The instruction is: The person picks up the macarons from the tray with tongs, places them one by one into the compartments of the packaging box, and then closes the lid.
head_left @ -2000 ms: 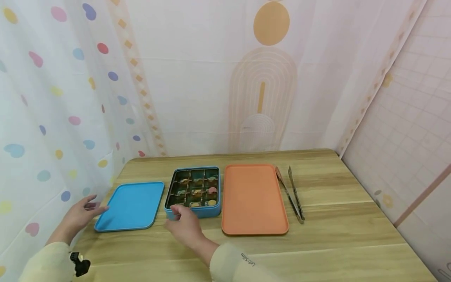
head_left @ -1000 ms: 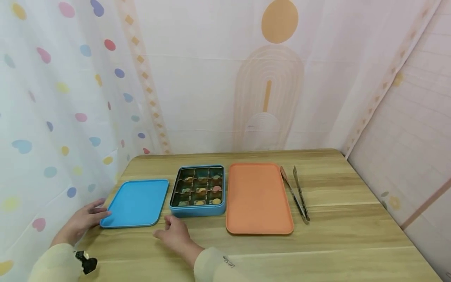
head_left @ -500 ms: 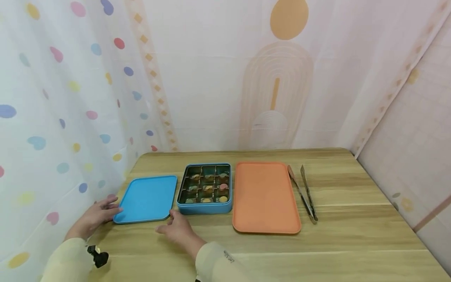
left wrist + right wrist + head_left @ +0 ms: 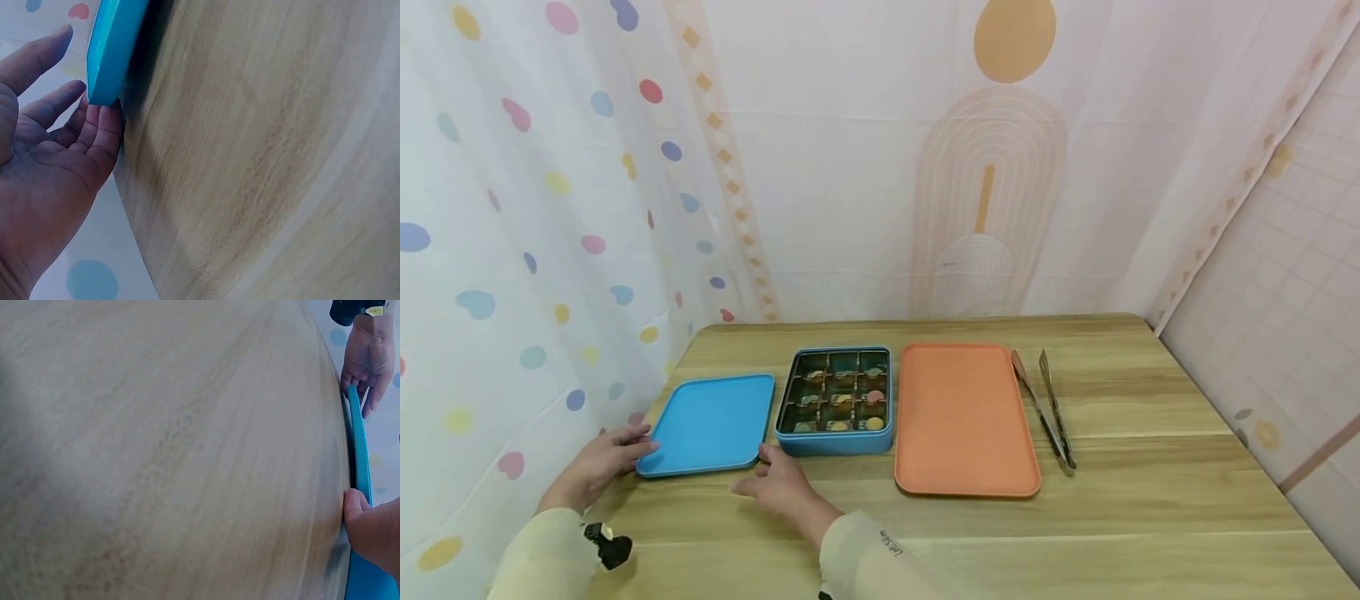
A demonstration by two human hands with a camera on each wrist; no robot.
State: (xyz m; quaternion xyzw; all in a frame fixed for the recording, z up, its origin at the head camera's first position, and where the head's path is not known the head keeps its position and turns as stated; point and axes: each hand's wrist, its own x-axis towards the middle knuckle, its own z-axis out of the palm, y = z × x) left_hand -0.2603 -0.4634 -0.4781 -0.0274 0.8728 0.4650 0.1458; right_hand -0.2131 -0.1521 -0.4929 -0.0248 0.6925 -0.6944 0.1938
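A flat, square blue lid [image 4: 709, 425] with a raised rim lies at the left of the table. My left hand [image 4: 601, 467] is at its left edge; in the left wrist view the fingers [image 4: 103, 131] touch beneath the lid's corner, while the thumb stands apart. My right hand [image 4: 782, 487] touches the lid's near right corner with its fingertips, its thumb pointing left in front of the near edge. Just right of the lid stands an uncovered blue box [image 4: 835, 443] divided into small compartments, several holding small colourful pieces.
An orange tray [image 4: 967, 421] lies right of the box. Metal tongs [image 4: 1054, 417] rest beyond it, spread apart, hinge end toward me. A patterned curtain [image 4: 835, 167] hangs behind the wooden table [image 4: 1120, 533].
My right hand has moved left from the box's front to the lid's corner. My left hand has come to the lid's left edge. The lid has lately shifted slightly left.
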